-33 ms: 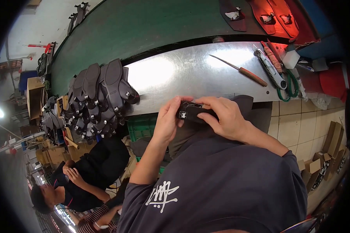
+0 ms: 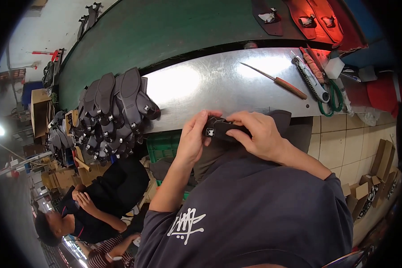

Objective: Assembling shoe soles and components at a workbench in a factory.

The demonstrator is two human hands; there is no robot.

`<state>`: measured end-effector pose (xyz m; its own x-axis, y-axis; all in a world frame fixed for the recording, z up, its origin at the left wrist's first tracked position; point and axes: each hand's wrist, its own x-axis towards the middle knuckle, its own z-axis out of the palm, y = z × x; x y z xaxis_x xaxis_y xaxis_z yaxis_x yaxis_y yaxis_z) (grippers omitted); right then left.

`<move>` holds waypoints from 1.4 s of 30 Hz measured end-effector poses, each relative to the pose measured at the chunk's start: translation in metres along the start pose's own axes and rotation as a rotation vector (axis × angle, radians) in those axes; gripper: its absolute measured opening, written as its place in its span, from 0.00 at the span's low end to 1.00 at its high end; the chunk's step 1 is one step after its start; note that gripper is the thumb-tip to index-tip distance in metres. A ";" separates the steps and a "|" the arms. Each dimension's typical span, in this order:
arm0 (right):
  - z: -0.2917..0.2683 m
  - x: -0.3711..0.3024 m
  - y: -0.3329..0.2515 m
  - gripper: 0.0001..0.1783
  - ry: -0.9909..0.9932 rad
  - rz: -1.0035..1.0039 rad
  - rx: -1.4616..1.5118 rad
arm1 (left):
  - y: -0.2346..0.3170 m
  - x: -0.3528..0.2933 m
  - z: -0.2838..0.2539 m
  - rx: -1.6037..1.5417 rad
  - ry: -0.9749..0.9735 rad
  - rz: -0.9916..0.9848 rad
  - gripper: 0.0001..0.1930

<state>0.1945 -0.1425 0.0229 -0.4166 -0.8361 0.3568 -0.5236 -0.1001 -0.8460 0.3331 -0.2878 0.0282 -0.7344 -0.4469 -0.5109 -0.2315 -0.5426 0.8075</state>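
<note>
Both my hands are clamped on a small black shoe piece (image 2: 222, 128), my left hand (image 2: 193, 139) at its end and my right hand (image 2: 258, 134) over its top. I hold it just at the near edge of the metal table (image 2: 219, 85), with the wooden-handled knife (image 2: 276, 80) lying farther back on that table.

black shoe piece (image 2: 223, 128), green conveyor belt (image 2: 174, 31)

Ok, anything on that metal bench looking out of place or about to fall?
The stack of dark shoe parts at the left end of the metal bench leans over its front edge, loosely heaped. The wooden-handled knife lies flat, apart. Both hands, left hand and right hand, hold a small dark shoe piece. Nothing spilled.
</note>
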 end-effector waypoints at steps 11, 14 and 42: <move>0.004 -0.001 0.000 0.11 0.031 -0.020 -0.093 | -0.005 -0.002 0.007 0.172 0.013 0.077 0.16; 0.006 -0.003 -0.001 0.11 0.023 0.021 -0.044 | -0.004 -0.004 0.005 0.213 -0.050 0.067 0.15; -0.012 0.017 -0.001 0.06 -0.276 0.586 0.766 | 0.015 -0.027 0.012 0.377 -0.130 0.355 0.05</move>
<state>0.1790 -0.1500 0.0351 -0.2176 -0.9509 -0.2199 0.3689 0.1285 -0.9205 0.3421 -0.2757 0.0578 -0.8767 -0.4518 -0.1652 -0.1498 -0.0699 0.9862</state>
